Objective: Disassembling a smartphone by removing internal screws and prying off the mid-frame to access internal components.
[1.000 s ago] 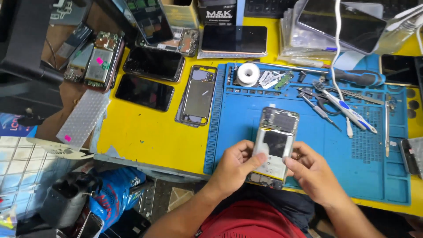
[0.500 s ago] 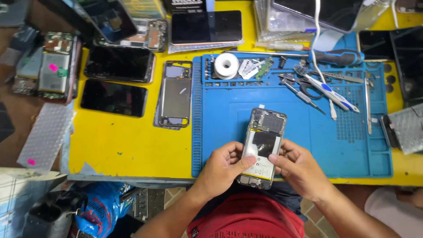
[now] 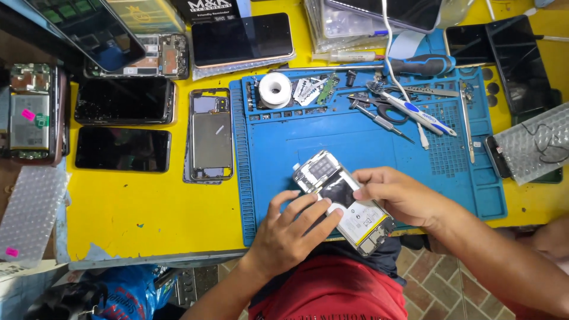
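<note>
An opened phone with its back cover off lies tilted at the near edge of the blue work mat; its circuit board, a dark part and a white battery show. My left hand grips its lower left side, fingers spread over the battery. My right hand holds the phone's right edge, fingertips pressed on the dark part in the middle.
On the mat's far side lie a white tape roll, scissors, tweezers, a blue-handled screwdriver and a white cable. A bare phone frame and several dark phones lie on the yellow table to the left.
The phone has turned from nearly upright to tilted, top end now pointing left. My right hand has moved up onto its middle, and my left hand has shifted over the battery.
</note>
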